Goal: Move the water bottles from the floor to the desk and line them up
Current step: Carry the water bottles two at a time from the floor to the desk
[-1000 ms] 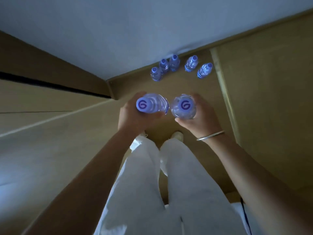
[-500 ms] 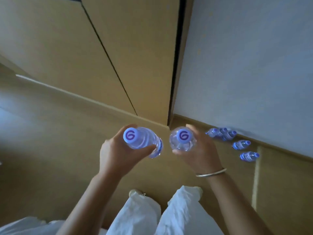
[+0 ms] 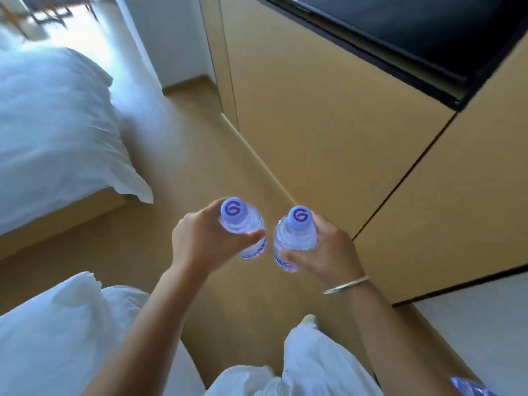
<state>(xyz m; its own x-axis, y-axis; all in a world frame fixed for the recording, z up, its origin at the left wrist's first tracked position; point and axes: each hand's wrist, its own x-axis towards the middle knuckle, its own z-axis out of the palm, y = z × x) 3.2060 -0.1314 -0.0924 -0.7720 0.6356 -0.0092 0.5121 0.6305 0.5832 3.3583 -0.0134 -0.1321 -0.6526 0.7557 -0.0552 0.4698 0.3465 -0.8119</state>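
Observation:
I hold two clear water bottles with pale purple caps upright in front of me, above the floor. My left hand grips the left bottle around its body. My right hand grips the right bottle, and a silver bangle sits on that wrist. The two bottles are close together but apart. Part of another bottle shows at the bottom right edge, on the floor. No desk top is visible.
A tan wooden cabinet with a black recess stands at the right. A bed with white bedding is at the left, and more white bedding lies at lower left. A strip of wooden floor runs ahead between them.
My view has swung left, away from the wall and the row of bottles on the floor, towards the bed and cabinet. Both hands still hold their bottles.

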